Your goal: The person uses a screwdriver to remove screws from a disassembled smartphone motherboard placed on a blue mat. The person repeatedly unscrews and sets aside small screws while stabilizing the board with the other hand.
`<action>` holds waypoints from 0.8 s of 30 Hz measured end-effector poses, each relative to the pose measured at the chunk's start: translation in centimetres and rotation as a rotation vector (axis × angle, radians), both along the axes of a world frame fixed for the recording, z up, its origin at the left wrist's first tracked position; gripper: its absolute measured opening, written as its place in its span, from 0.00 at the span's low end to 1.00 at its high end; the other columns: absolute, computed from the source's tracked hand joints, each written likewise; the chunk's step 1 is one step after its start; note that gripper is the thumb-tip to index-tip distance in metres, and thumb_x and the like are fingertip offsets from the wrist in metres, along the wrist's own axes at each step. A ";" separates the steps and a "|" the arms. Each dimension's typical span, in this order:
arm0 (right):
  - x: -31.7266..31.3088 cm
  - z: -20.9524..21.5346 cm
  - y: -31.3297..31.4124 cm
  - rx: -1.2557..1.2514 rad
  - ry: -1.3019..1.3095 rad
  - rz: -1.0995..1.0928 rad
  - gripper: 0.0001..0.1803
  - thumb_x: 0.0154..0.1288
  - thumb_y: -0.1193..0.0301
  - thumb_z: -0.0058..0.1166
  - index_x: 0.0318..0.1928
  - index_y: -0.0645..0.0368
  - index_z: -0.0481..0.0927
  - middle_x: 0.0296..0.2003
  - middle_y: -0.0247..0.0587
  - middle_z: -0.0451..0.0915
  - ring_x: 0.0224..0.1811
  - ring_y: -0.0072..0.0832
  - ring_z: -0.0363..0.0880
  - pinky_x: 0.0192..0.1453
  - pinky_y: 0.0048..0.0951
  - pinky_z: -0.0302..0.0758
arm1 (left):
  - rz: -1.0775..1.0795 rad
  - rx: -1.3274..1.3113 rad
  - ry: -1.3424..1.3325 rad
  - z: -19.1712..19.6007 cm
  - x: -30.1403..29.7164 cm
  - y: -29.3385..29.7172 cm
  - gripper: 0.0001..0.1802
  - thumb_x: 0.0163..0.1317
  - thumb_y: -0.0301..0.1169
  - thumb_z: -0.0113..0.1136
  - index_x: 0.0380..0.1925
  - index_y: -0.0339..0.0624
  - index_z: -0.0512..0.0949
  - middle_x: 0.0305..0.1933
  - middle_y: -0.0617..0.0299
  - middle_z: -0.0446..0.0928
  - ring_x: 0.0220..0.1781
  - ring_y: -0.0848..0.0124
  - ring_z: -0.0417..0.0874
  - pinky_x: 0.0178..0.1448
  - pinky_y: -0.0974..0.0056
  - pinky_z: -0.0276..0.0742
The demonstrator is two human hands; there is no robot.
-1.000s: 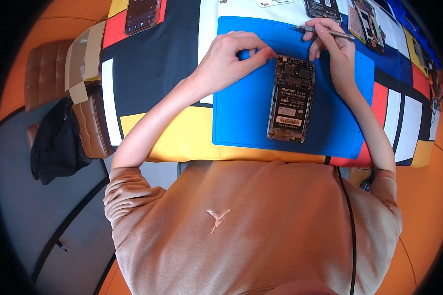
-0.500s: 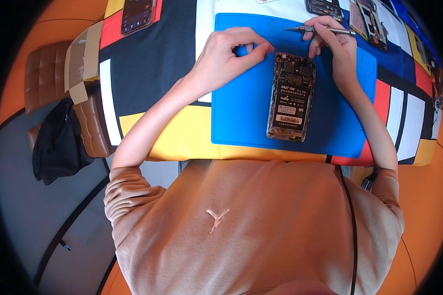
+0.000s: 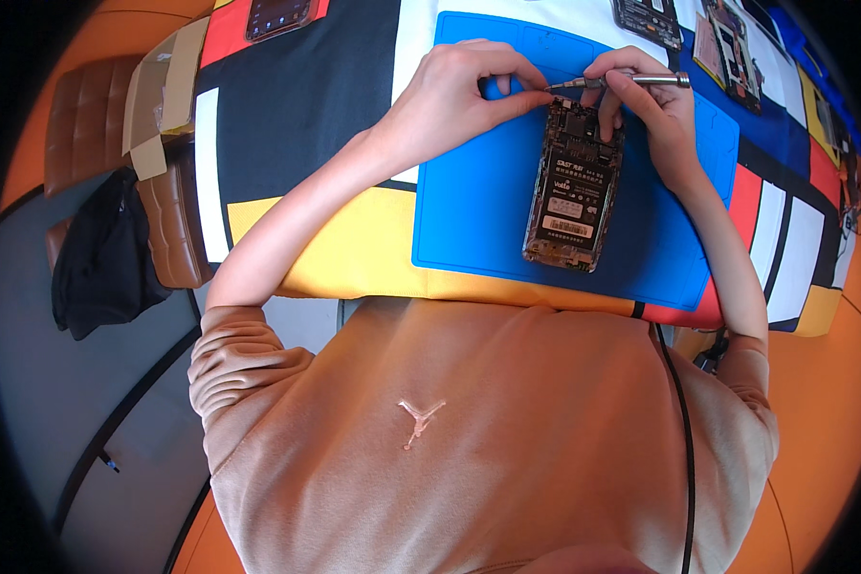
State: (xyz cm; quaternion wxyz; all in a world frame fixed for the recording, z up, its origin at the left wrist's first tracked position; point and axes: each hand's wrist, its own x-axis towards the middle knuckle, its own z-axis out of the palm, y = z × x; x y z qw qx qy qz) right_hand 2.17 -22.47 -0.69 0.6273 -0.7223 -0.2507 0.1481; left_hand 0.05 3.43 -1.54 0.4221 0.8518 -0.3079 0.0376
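An opened smartphone [image 3: 572, 182] lies on the blue work mat [image 3: 469, 220], its battery and circuit board bare. My right hand [image 3: 652, 105] grips a slim metal screwdriver [image 3: 646, 80], held nearly level above the phone's far end. Its tip points left and meets the fingertips of my left hand [image 3: 469, 91]. The left thumb and forefinger are pinched together just beside the phone's top left corner. Whatever sits between them is too small to make out. Some lower fingers of my right hand hang over the circuit board.
Another phone [image 3: 279, 17] lies at the far left of the patterned tablecloth [image 3: 306, 115]. Opened phone parts [image 3: 732, 57] and a further phone body [image 3: 649, 21] lie at the far right. A cardboard box [image 3: 167, 100] and a black bag [image 3: 110, 253] rest on brown seats to the left.
The screwdriver's tip has come down and left to my pinched left fingertips. My right hand has lowered toward the phone. The whole view has shifted slightly.
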 end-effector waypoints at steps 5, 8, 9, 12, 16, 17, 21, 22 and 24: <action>0.0 -0.4 -0.3 0.003 -0.009 -0.005 0.13 0.76 0.64 0.48 0.47 0.59 0.81 0.32 0.39 0.83 0.23 0.18 0.78 0.30 0.18 0.67 | -0.010 0.021 0.020 0.2 -0.1 0.0 0.09 0.64 0.36 0.67 0.40 0.47 0.88 0.36 0.59 0.84 0.35 0.70 0.81 0.43 0.67 0.79; 0.1 -0.3 -0.2 0.013 -0.007 -0.003 0.13 0.76 0.64 0.48 0.48 0.60 0.81 0.32 0.39 0.83 0.23 0.18 0.78 0.30 0.18 0.67 | -0.009 0.026 0.022 0.2 -0.1 0.0 0.09 0.64 0.36 0.67 0.41 0.48 0.88 0.37 0.59 0.84 0.35 0.70 0.82 0.43 0.67 0.79; 0.1 -0.3 -0.3 0.016 -0.008 -0.001 0.14 0.76 0.64 0.48 0.48 0.60 0.81 0.32 0.39 0.83 0.23 0.18 0.78 0.30 0.18 0.67 | -0.009 0.026 0.019 0.2 -0.1 0.0 0.09 0.64 0.36 0.67 0.41 0.48 0.88 0.37 0.59 0.84 0.35 0.70 0.82 0.44 0.67 0.79; 0.1 -0.5 -0.5 0.021 -0.008 -0.002 0.14 0.76 0.64 0.48 0.48 0.60 0.81 0.31 0.40 0.83 0.23 0.18 0.78 0.30 0.18 0.67 | -0.007 0.025 0.009 0.1 0.0 0.0 0.09 0.65 0.36 0.66 0.41 0.48 0.88 0.37 0.59 0.84 0.35 0.70 0.82 0.44 0.67 0.80; 0.2 -0.9 -0.7 0.022 -0.011 0.006 0.14 0.76 0.64 0.48 0.48 0.61 0.80 0.31 0.40 0.83 0.23 0.18 0.78 0.30 0.18 0.67 | -0.006 0.043 0.010 0.0 0.0 0.1 0.08 0.64 0.35 0.67 0.41 0.48 0.88 0.37 0.59 0.84 0.35 0.70 0.82 0.43 0.67 0.79; 0.3 -0.8 -0.6 0.019 -0.012 0.007 0.14 0.76 0.64 0.47 0.48 0.61 0.80 0.32 0.40 0.83 0.23 0.18 0.78 0.30 0.18 0.67 | -0.005 0.028 -0.004 0.0 -0.1 0.1 0.08 0.64 0.35 0.67 0.40 0.48 0.88 0.37 0.59 0.84 0.34 0.70 0.82 0.43 0.68 0.79; -0.2 0.3 0.1 0.076 -0.048 -0.033 0.15 0.77 0.65 0.46 0.48 0.64 0.79 0.31 0.42 0.82 0.24 0.20 0.78 0.30 0.18 0.67 | -0.001 -0.046 -0.089 0.4 -0.1 -0.3 0.06 0.63 0.32 0.68 0.38 0.45 0.88 0.34 0.61 0.83 0.31 0.72 0.79 0.39 0.70 0.77; -0.7 0.8 0.3 0.112 -0.059 -0.046 0.14 0.77 0.65 0.47 0.47 0.63 0.79 0.31 0.40 0.82 0.24 0.19 0.78 0.30 0.17 0.67 | 0.013 -0.017 -0.089 0.5 -0.2 -0.4 0.06 0.62 0.31 0.68 0.37 0.44 0.88 0.32 0.62 0.83 0.30 0.73 0.78 0.37 0.71 0.76; -2.5 1.5 0.9 0.184 -0.090 -0.070 0.12 0.77 0.66 0.48 0.45 0.62 0.80 0.30 0.36 0.81 0.25 0.15 0.77 0.30 0.15 0.67 | 0.007 -0.161 0.109 0.8 -0.4 -0.4 0.06 0.61 0.28 0.66 0.36 0.38 0.84 0.32 0.55 0.82 0.32 0.66 0.80 0.38 0.65 0.76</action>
